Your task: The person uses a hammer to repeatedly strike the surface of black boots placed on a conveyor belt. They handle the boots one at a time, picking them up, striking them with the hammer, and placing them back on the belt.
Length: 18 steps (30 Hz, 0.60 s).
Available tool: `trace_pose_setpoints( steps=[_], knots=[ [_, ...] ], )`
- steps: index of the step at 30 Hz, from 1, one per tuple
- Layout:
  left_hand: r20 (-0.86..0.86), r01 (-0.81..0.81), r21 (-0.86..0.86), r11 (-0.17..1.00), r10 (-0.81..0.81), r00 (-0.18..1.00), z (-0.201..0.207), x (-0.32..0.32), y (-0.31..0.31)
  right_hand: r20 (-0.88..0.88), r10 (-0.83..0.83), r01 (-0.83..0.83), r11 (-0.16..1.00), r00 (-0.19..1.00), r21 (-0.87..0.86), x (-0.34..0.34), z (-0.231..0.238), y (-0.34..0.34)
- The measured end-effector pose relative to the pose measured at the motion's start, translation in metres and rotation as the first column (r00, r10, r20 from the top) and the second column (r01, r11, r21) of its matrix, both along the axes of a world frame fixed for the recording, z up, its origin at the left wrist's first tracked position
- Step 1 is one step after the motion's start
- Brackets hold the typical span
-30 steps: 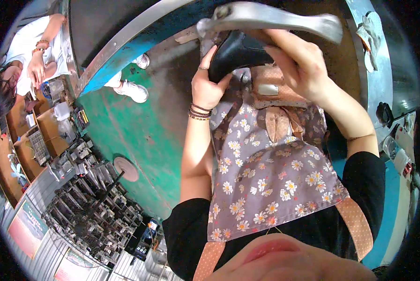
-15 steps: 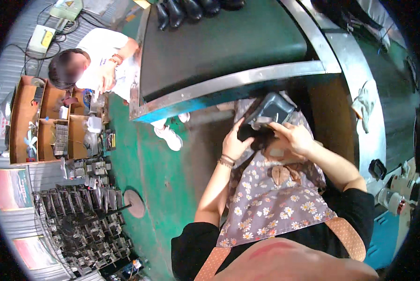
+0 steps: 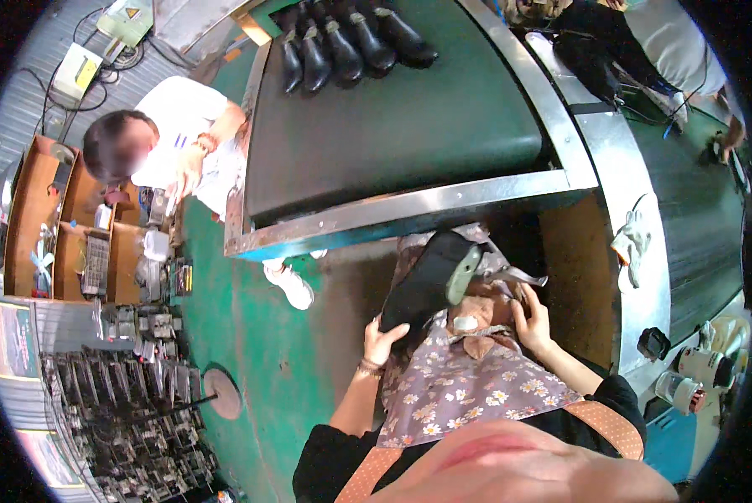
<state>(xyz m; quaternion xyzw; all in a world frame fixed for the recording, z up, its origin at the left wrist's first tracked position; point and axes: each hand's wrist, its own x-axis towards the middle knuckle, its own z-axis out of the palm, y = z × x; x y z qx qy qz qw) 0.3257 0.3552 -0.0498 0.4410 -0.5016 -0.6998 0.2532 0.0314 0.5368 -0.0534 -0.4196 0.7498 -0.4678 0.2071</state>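
Observation:
A long black shoe or boot [image 3: 426,272] lies across my lap with its sole side up toward the left. From its opening shows the pale green end of a last [image 3: 463,275]. My left hand [image 3: 382,342] grips its lower left end, thumb on top. Beside the last, a grey, shiny strip-like piece [image 3: 523,276] sticks out to the right; its kind is unclear. Just below it is my right hand [image 3: 530,320], fingers curled at the brown patch of the flowered apron [image 3: 476,394]. What those fingers hold is hidden.
Ahead is a dark conveyor belt [image 3: 392,126] in a metal frame, with several black boots [image 3: 342,54] at its far end. A co-worker in white [image 3: 183,109] is at the left, near a wooden compartment shelf [image 3: 74,226]. A glove [image 3: 632,239] lies on the right-hand ledge [image 3: 636,180].
The black shoe has been turned and moved left and nearer, now showing the last's green end. My left hand has shifted lower left; my right hand has drawn back from the shoe. The view has tilted.

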Motion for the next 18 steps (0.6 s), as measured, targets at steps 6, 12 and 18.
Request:
trace_pose_setpoints(
  steps=[6,12,18],
  knots=[
    [-0.298,-0.101,0.404,0.909,0.235,0.925,0.006,-0.002,0.004,-0.516,-0.138,0.015,0.972,0.845,-0.234,-0.066,0.044,-0.043],
    [-0.572,0.023,0.402,0.916,0.231,0.787,0.028,-0.026,-0.025,-0.554,-0.587,0.549,0.795,0.590,-0.257,-0.171,0.116,-0.035],
    [-0.633,0.107,0.422,0.900,0.208,0.746,0.054,-0.042,-0.085,-0.581,-0.671,0.846,0.531,0.460,0.056,-0.235,0.102,0.059]
  ],
)
